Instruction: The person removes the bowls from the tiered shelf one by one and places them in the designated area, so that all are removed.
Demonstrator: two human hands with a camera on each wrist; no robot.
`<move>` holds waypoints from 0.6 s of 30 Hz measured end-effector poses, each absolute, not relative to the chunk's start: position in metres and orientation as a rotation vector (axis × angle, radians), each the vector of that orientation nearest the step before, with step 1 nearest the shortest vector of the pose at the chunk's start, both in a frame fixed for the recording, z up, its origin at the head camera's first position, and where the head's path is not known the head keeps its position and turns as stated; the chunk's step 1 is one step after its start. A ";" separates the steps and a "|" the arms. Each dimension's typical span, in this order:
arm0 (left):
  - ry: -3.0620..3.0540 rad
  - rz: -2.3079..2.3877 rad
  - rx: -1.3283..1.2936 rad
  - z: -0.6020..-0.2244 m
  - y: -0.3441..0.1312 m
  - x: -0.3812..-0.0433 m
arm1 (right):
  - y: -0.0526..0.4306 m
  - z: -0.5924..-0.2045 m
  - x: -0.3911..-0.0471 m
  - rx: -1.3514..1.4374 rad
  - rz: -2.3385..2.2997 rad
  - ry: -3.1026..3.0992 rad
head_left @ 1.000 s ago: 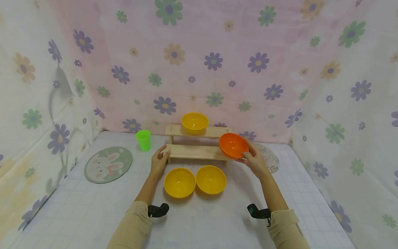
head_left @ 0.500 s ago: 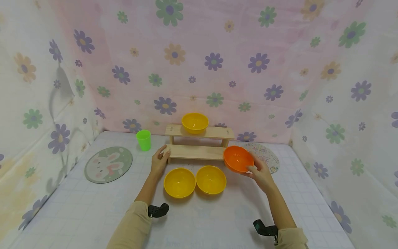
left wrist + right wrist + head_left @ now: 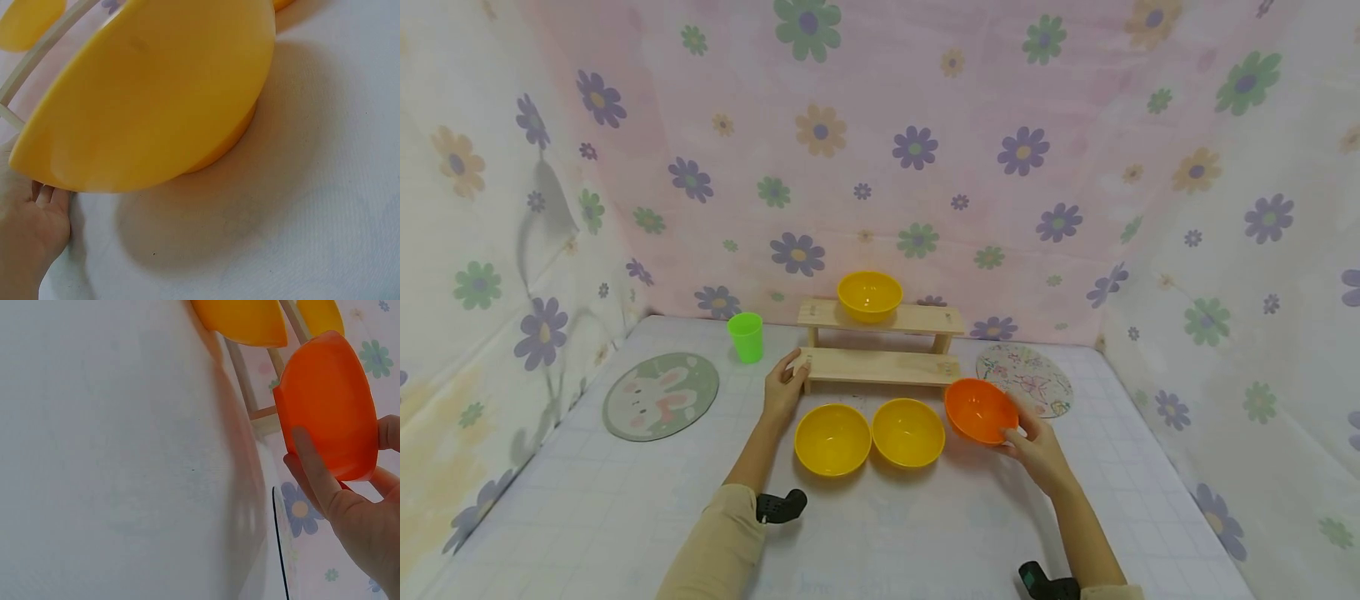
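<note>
My right hand [image 3: 1037, 450] holds an orange bowl [image 3: 979, 410] by its right side, thumb at the rim and fingers under it. In the right wrist view the bowl [image 3: 328, 406] is raised off the table, fingers spread along its underside. My left hand [image 3: 782, 390] grips the left end of the lower step of a two-tier wooden shelf [image 3: 876, 365]. Two yellow bowls stand side by side in front of the shelf, a left one [image 3: 832, 442] and a right one [image 3: 908, 433]. Another yellow bowl [image 3: 870, 297] sits on the upper step.
A green cup [image 3: 746, 337] stands left of the shelf. Farther left lies a round mat with a rabbit [image 3: 660, 397]. A patterned round mat [image 3: 1026, 379] lies behind the right hand. Flowered cloth walls [image 3: 895, 200] enclose the table at the back and sides.
My right hand has brought the orange bowl down and toward me, from in front of the shelf's right end to beside the right yellow bowl. The left hand stays on the shelf.
</note>
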State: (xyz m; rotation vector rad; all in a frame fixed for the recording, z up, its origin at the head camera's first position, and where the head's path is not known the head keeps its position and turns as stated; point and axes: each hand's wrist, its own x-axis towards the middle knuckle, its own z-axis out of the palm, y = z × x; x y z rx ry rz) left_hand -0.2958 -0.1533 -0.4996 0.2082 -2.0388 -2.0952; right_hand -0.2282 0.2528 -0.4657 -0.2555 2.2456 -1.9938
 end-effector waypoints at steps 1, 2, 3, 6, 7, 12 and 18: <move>-2.038 -2.098 0.210 -0.500 -0.153 -0.296 | 0.253 -0.467 -0.227 -0.244 -1.977 2.259; -2.033 -2.102 0.213 -0.500 -0.153 -0.296 | 0.254 -0.468 -0.225 -0.241 -1.967 2.267; -2.024 -2.107 0.218 -0.499 -0.153 -0.296 | 0.254 -0.469 -0.224 -0.238 -1.956 2.273; -2.013 -2.102 0.226 -0.499 -0.153 -0.296 | 0.255 -0.471 -0.221 -0.242 -1.918 2.302; -2.009 -2.101 0.227 -0.499 -0.153 -0.296 | 0.256 -0.471 -0.221 -0.244 -1.911 2.305; -2.019 -2.093 0.211 -0.500 -0.153 -0.297 | 0.256 -0.474 -0.218 -0.233 -1.904 2.295; -2.024 -2.096 0.213 -0.501 -0.153 -0.297 | 0.256 -0.477 -0.213 -0.237 -1.884 2.297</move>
